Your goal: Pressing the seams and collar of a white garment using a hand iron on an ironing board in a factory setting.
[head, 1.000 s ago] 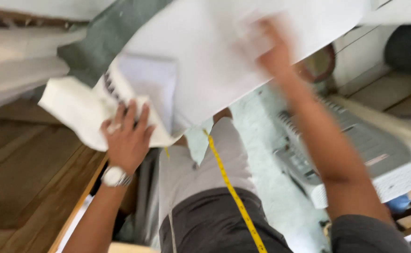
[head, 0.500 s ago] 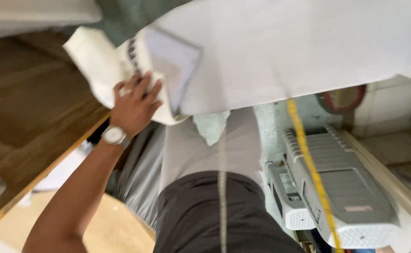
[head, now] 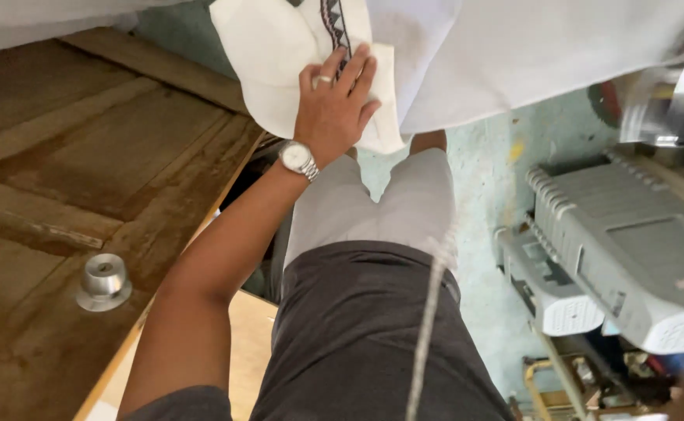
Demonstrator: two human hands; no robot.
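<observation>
The left hand (head: 333, 109) lies palm-down on a folded piece of white cloth (head: 279, 54) at the top of the view, fingers spread and pressing flat on the fabric rather than closed around it. A ring sits on one finger and a silver wristwatch (head: 298, 158) circles the wrist. The white cloth carries a narrow dark patterned band (head: 334, 19) that runs under the fingertips. This folded piece hangs off the far edge of the wooden table (head: 85, 171), over the person's lap, and it touches a larger sheet of white fabric (head: 529, 47) that spreads toward the upper right.

The right hand does not show clearly; only a blurred bit of arm appears at the lower right corner, so whether it is open or closed cannot be told.

On the table, near its front edge, stands a small round metal knob (head: 104, 281). The person wears grey shorts (head: 373, 210) and a dark shirt (head: 365, 335), with a blurred measuring tape (head: 428, 320) hanging down the front. To the right, beside the person's legs, stands a grey ribbed machine (head: 623, 249) on the pale green floor (head: 490, 156).
</observation>
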